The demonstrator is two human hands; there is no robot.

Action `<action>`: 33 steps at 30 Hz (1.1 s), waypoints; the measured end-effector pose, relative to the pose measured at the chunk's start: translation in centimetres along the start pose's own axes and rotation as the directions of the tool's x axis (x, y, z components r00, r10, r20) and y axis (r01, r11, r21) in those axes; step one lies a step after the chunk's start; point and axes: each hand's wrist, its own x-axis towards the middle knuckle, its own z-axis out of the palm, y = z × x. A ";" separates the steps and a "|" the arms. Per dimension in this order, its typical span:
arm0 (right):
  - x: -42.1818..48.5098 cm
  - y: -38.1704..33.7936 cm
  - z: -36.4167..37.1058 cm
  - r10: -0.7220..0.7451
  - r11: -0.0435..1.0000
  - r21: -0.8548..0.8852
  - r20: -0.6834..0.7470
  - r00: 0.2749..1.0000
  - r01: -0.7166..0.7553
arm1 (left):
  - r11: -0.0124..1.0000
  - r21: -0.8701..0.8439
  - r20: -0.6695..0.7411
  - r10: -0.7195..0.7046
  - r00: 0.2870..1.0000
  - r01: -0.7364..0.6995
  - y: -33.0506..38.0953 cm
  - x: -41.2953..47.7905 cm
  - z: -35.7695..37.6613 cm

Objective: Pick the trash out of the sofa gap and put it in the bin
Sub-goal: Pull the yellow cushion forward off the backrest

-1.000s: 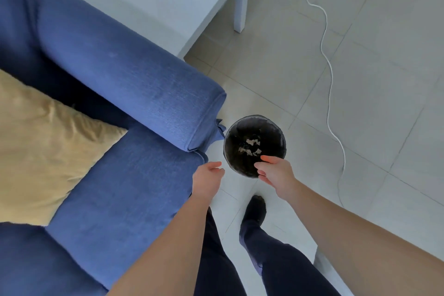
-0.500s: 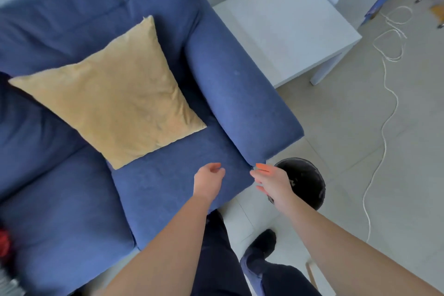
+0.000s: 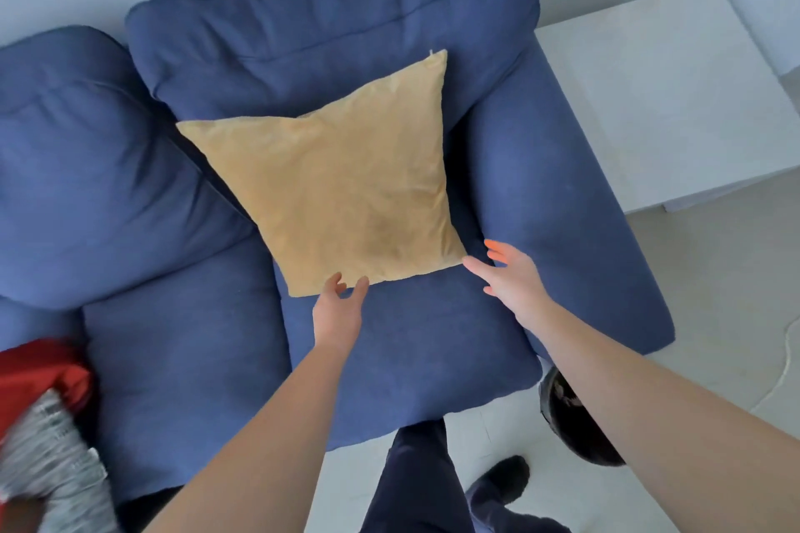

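Note:
A blue sofa (image 3: pixel 402 351) fills the view, with a tan cushion (image 3: pixel 342 190) lying on its right seat against the backrest. My left hand (image 3: pixel 340 307) is open, its fingertips at the cushion's near edge. My right hand (image 3: pixel 511 277) is open too, fingers spread by the cushion's near right corner, beside the sofa's right armrest (image 3: pixel 558 221). The black round bin (image 3: pixel 571 420) stands on the floor at the sofa's front right corner, partly hidden behind my right forearm. The gap between seat and armrest is in shadow; no trash shows in it.
A white side table (image 3: pixel 658 100) stands to the right of the armrest. A red and grey cloth heap (image 3: pixel 43 424) lies at the sofa's left end. My legs and a dark shoe (image 3: pixel 502 480) stand on the pale tiled floor in front.
The view has swung from the bin on the floor up to the sofa. Both hands have moved from above the bin forward to the tan cushion's near edge, and their fingers have spread.

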 end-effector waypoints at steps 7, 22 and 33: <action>5.3 -5.2 4.9 -0.053 0.991 -0.121 0.046 0.998 0.058 | 0.991 -0.091 -0.140 -0.115 0.983 0.103 -0.8 6.2 -5.2; 12.9 -9.1 8.9 -0.112 0.981 -0.137 0.184 0.976 0.139 | 0.971 -0.223 -0.011 0.090 0.996 -0.090 0.1 16.2 -10.4; 12.7 -9.5 9.2 -0.158 0.978 -0.104 0.187 0.970 0.179 | 0.968 -0.203 -0.017 0.148 0.989 -0.148 0.2 15.6 -10.0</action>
